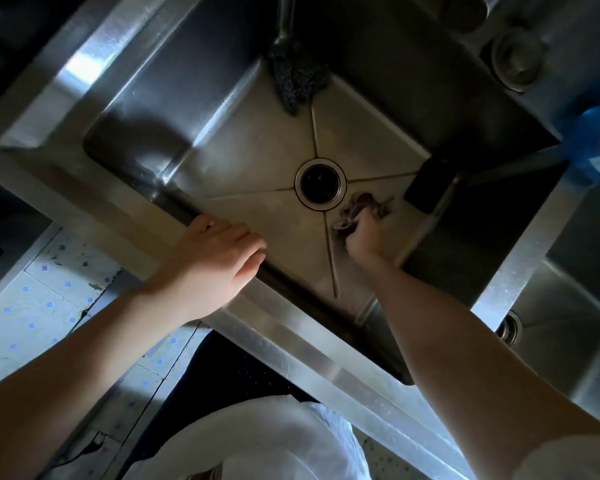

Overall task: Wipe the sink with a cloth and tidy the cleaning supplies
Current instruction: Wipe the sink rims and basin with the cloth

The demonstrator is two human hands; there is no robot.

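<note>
While the cloth point(362, 211) is gripped by the right hand point(364, 239) beside the drain point(320, 184), the left hand point(208, 261) is rested flat on the sink point(291, 341) rim. A loose corner could be snagged in the drain.

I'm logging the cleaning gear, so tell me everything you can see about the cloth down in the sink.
The cloth is a small brownish rag, crumpled into a wad with loose edges sticking out. It looks like soft fabric; wetness cannot be told. It sits on the steel floor of the sink, just right of the round drain. The right hand grips it from the near side, fingers curled round it, hiding part of it.
</note>
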